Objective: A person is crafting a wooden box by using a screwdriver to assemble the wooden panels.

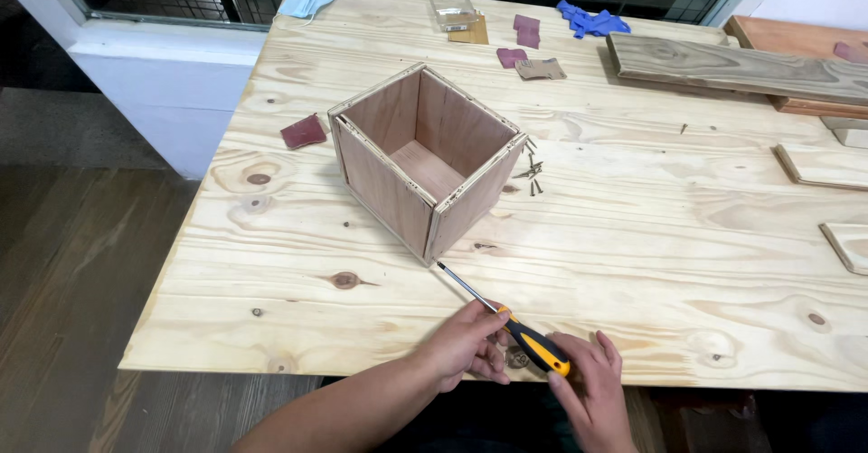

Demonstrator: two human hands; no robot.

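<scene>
Item: screwdriver (506, 319), yellow-and-black handle, slim metal shaft. It lies low over the near edge of the desk (633, 263), long axis running diagonally from the handle at lower right up-left to the tip.

Left hand (468, 343): grip narrow, fingers pinched around the shaft where it meets the handle.

Right hand (592, 390): grip loosely curled, fingertips on the butt end of the handle; whether it is fully closed cannot be told.

Wooden box (425, 159): open-topped plywood cube, standing up-left of both hands. The screwdriver tip meets its nearest bottom corner, so the shaft points straight at it. The left hand is the nearer to the box.

Loose screws (532, 174): small cluster just beside the box's right side.

Sandpaper piece (303, 131): dark red, left of the box, apart from it.
</scene>
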